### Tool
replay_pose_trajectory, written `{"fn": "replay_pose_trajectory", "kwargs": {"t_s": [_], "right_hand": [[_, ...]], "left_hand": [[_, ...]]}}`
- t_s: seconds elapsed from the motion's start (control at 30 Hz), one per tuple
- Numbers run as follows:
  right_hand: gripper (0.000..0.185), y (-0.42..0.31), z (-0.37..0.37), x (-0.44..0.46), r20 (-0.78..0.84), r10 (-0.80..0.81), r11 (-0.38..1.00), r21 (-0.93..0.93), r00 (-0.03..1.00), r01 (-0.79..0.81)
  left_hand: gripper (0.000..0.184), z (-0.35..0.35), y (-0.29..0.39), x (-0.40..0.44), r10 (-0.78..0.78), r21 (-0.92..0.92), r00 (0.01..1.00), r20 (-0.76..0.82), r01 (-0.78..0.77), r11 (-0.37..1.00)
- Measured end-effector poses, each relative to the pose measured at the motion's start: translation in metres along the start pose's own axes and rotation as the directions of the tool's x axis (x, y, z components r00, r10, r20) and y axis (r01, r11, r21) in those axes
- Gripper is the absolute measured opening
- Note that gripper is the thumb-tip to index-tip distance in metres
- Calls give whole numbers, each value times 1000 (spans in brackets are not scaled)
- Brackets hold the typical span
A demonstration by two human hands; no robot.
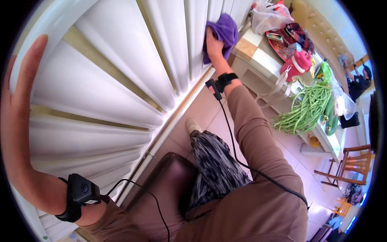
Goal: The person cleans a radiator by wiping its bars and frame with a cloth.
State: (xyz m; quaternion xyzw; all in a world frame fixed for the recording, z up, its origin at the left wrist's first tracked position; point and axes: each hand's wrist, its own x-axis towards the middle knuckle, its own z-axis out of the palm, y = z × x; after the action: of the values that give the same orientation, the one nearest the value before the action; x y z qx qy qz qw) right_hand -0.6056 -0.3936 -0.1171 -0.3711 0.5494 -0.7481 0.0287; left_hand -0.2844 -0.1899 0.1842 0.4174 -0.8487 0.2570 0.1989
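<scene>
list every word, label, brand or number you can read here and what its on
No text can be read in this view.
Left wrist camera: small pale label, too small to read.
Right wrist device: reddish patch, no legible lettering.
Plastic bag: any print too blurred to read.
Purple cloth and white radiator: no lettering I can make out.

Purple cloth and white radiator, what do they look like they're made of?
Purple cloth: probably microfibre or terry, matte, judging by its soft, fuzzy folds. White radiator: likely painted metal, smooth, with a soft sheen along its rounded fins.
</scene>
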Motion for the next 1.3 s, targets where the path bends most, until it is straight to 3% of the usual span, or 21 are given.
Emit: {"fn": "replay_pose_trajectory", "kwargs": {"t_s": [0.13, 0.23, 0.27, 0.33, 0.37, 0.47, 0.5, 0.53, 0.57, 0.6, 0.63, 0.67, 0.7, 0.77, 0.8, 0.97, 1.03, 1.1, 1.17, 1.2, 1.3], "right_hand": [[51, 45, -25, -55, 246, 310, 926, -298, 918, -233], [55, 84, -46, -90, 445, 416, 823, -555, 793, -121], [55, 107, -51, -100, 555, 418, 723, -683, 719, 107], [56, 150, -54, -130, 550, 258, 820, -559, 794, 121], [57, 141, -50, -140, 426, 518, 816, -506, 741, -280], [62, 131, -35, -183, 305, 795, 599, -266, 524, -755], [61, 126, -26, -204, 252, 718, 696, -266, 649, -667], [60, 91, -25, -213, 251, 718, 692, -163, 649, -703], [58, 69, -22, -215, 233, 814, 575, -190, 532, -796], [57, 37, -24, -217, 199, 795, 603, -159, 572, -782], [58, 25, -25, -221, 270, 827, 541, -146, 493, -828], [59, -5, -26, -238, 306, 699, 715, -309, 646, -627], [59, -9, -25, -252, 388, 646, 760, -399, 657, -512], [60, -33, -24, -275, 434, 811, 550, -340, 392, -763], [61, -67, -34, -281, 438, 752, 658, -455, 492, -601], [47, -128, -47, -323, 505, 767, 627, -453, 397, -634], [39, -173, -69, -317, 634, 753, 376, -196, 175, -906], [36, -173, -75, -314, 781, 593, 600, -269, 194, -753], [41, -183, -82, -305, 869, 438, 796, -255, 232, -548], [46, -194, -91, -297, 910, 335, 860, -190, 242, -474], [45, -239, -122, -270, 974, 205, 961, -182, 97, -208]], "left_hand": [[39, 2, -2, 3, -27, 30, 1000, 10, 27, 999], [39, -2, -6, 7, -57, 57, 998, 18, 56, 997], [39, -3, -8, 8, -69, 70, 997, 27, 67, 995], [39, -5, -12, 12, -94, 102, 995, 46, 89, 991], [39, -6, -15, 14, -110, 123, 992, 57, 103, 987], [39, -5, -20, 19, -142, 193, 985, 99, 121, 974], [39, -5, -21, 21, -141, 226, 983, 118, 112, 968], [39, -7, -16, 27, -142, 261, 980, 142, 102, 960], [48, -11, -6, 32, -306, 186, 943, 132, 280, 942], [60, -16, 0, 36, -460, 105, 878, 132, 449, 887], [66, -14, -2, 35, -434, 132, 899, 50, 425, 895], [66, -17, 1, 35, -440, 98, 898, 13, 436, 894], [65, -21, 4, 36, -439, 157, 898, 41, 428, 890], [68, -21, 5, 34, -422, 227, 904, 59, 400, 888], [68, -23, 5, 34, -431, 221, 901, 44, 412, 884], [68, -27, 6, 29, -398, 186, 916, 61, 381, 906], [60, -24, 1, 24, -276, 140, 960, -53, 281, 950], [51, -20, 5, 18, -158, 117, 972, -172, 180, 977], [30, -17, 10, 3, 227, 83, 827, -514, -216, 973], [22, -20, 30, -19, 225, 42, 776, -589, -249, 968], [21, -7, 75, -117, -98, -332, 922, -374, -35, 942]]}}
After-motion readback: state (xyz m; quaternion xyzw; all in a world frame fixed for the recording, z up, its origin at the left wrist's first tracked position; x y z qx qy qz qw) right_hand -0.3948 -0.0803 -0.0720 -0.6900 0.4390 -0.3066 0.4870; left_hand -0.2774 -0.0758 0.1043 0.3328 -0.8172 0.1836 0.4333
